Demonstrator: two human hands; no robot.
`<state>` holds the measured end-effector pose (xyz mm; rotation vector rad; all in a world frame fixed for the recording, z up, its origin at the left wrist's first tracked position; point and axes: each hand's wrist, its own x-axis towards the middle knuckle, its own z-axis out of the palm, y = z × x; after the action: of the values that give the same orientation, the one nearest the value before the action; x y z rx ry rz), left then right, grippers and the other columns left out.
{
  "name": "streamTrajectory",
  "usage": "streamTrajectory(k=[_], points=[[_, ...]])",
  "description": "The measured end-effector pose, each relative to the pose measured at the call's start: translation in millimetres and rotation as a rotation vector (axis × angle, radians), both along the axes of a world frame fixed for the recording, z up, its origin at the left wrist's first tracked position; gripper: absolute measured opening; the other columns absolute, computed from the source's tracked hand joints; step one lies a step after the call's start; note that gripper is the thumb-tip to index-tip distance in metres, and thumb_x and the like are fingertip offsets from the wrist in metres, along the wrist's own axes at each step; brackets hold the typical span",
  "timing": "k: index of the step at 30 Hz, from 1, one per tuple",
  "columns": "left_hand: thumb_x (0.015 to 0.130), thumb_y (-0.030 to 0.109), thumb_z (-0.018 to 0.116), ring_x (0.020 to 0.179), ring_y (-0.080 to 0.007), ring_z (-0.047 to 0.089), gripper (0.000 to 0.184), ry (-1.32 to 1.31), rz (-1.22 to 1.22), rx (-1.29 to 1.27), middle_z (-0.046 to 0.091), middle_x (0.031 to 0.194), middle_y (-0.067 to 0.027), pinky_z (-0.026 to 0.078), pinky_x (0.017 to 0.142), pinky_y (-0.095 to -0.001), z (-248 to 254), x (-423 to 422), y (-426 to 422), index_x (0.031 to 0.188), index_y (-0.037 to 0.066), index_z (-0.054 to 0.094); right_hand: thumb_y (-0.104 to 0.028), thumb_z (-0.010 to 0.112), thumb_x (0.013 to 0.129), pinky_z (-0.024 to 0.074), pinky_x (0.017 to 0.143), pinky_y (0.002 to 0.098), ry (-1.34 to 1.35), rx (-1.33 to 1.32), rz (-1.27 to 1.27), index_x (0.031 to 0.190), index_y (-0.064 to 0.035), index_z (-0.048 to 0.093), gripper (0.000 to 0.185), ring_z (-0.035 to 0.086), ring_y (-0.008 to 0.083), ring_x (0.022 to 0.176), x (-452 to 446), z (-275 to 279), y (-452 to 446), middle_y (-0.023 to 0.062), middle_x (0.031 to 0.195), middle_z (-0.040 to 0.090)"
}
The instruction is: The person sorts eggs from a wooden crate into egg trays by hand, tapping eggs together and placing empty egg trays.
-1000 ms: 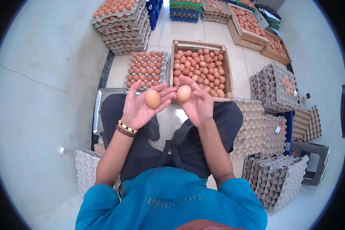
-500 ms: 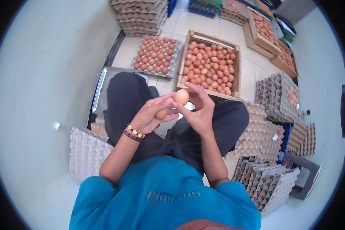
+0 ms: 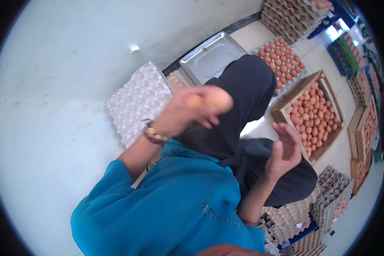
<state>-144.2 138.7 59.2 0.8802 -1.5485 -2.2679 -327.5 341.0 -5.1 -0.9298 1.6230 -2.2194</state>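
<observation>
My left hand [image 3: 175,113], smeared by motion, is wrapped round two brown eggs. One egg [image 3: 220,100] shows at the fingertips, and a second egg [image 3: 193,101] lies deeper in the fingers. This hand is raised left of my knee, between the metal tray and a stack of grey egg trays [image 3: 136,100]. Over my other leg, my right hand [image 3: 286,151] holds nothing, its fingers curved and apart. Nearest to it is a wooden crate [image 3: 282,115] full of loose brown eggs.
A shallow metal tray [image 3: 209,55] lies along the wall. Beyond my knee, an egg tray [image 3: 292,88] carries rows of brown eggs. Tall stacks of egg trays [image 3: 292,21] stand behind it. More trays [image 3: 292,217] and wooden crates [image 3: 355,128] line the right side.
My view has swung left. My hands have moved apart: the left has gone towards the wall side with both eggs, and the right has let go of the egg it touched.
</observation>
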Motion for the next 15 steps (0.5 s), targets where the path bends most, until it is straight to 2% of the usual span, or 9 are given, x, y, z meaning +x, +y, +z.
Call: streamTrajectory(k=[2,3,5,8,11,14,15], points=[[0.084,0.016,0.078,0.078,-0.0130,0.070,0.045,-0.162,0.227,-0.448,0.071,0.096,-0.0091,0.057,0.063,-0.0223,-4,39,-38,0.122,-0.002,0.064,-0.002,0.060,0.091,0.0536,0.091,0.0366,-0.045,0.036,-0.166,0.113,0.0074,0.060,0.023,0.068,0.0252,0.093,-10,-12,12,0.0176,0.103,0.064],[0.081,0.018,0.081,0.070,-0.0187,0.071,0.044,-0.342,0.342,-0.707,0.073,0.097,-0.0118,0.056,0.061,-0.0270,-15,57,-55,0.119,0.002,0.067,0.003,0.056,0.092,0.0551,0.088,0.0363,-0.070,0.041,-0.242,0.110,0.0081,0.061,0.019,0.067,0.0236,0.089,-17,-18,19,0.0166,0.098,0.065],[0.076,0.019,0.082,0.076,-0.0322,0.071,0.047,-0.693,0.324,-1.288,0.072,0.100,-0.0187,0.056,0.069,-0.0365,-53,113,-98,0.118,0.002,0.067,0.004,0.053,0.095,0.0559,0.086,0.0350,-0.131,0.017,-0.363,0.108,0.0083,0.062,0.016,0.066,0.0229,0.086,-33,-32,38,0.0176,0.099,0.066],[0.073,0.016,0.081,0.088,-0.0403,0.067,0.048,-1.015,0.136,-1.309,0.069,0.101,-0.0231,0.054,0.080,-0.0430,-84,158,-128,0.116,0.002,0.067,0.003,0.054,0.097,0.0558,0.087,0.0328,-0.179,0.017,-0.517,0.107,0.0098,0.061,0.014,0.065,0.0230,0.087,-53,-34,70,0.0162,0.096,0.065],[0.074,0.016,0.079,0.091,-0.0391,0.066,0.042,-1.036,0.114,-1.287,0.069,0.098,-0.0231,0.052,0.083,-0.0450,-96,159,-128,0.113,0.002,0.069,0.001,0.054,0.098,0.0563,0.089,0.0360,-0.123,0.071,-0.645,0.112,0.0100,0.058,0.017,0.065,0.0237,0.092,-71,-36,115,0.0159,0.100,0.064],[0.075,0.019,0.077,0.091,-0.0390,0.066,0.040,-1.088,0.024,-1.369,0.069,0.097,-0.0238,0.052,0.081,-0.0452,-100,165,-133,0.111,0.002,0.069,0.001,0.057,0.096,0.0569,0.086,0.0345,-0.099,0.122,-0.755,0.118,0.0095,0.057,0.024,0.065,0.0225,0.090,-73,-27,142,0.0158,0.101,0.063],[0.079,0.024,0.075,0.080,-0.0410,0.064,0.034,-1.125,-0.069,-1.315,0.069,0.089,-0.0239,0.052,0.074,-0.0433,-99,167,-139,0.103,0.000,0.070,0.001,0.058,0.095,0.0572,0.084,0.0335,-0.078,0.156,-0.834,0.119,0.0093,0.056,0.025,0.065,0.0218,0.090,-72,-19,156,0.0157,0.101,0.063]])
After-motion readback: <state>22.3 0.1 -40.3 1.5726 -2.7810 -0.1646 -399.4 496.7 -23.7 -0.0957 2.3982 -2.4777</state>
